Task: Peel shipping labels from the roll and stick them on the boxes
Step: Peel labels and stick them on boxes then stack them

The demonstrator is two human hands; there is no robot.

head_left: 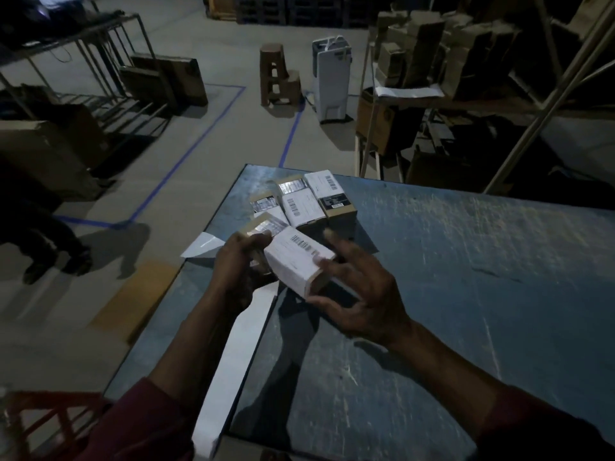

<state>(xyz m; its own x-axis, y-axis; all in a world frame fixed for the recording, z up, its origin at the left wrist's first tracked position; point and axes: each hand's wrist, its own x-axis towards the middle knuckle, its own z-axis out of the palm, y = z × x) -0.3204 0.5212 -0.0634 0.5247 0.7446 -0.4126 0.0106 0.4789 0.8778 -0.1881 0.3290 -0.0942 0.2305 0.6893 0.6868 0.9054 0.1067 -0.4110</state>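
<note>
The person holds one small box in the air between the two hands, just above the near part of the blue table. The left hand grips the box at its left end, with the fingers curled around it. The right hand is on the other side: its fingers are rather straight and spread, the thumb lies under the near corner of the box, and the fingertips touch the edge of the white label. The label already covers the top face and bends over the side, so the step in hand seems to be pressing the label flat, not peeling. Just beyond the hands stand the finished boxes, close together, each with a label on it. Below the left forearm a long white backing strip lies on the table; the roll itself cannot be seen. The next move probably calls for smoothing the folded edge and then placing this box beside the others.
</note>
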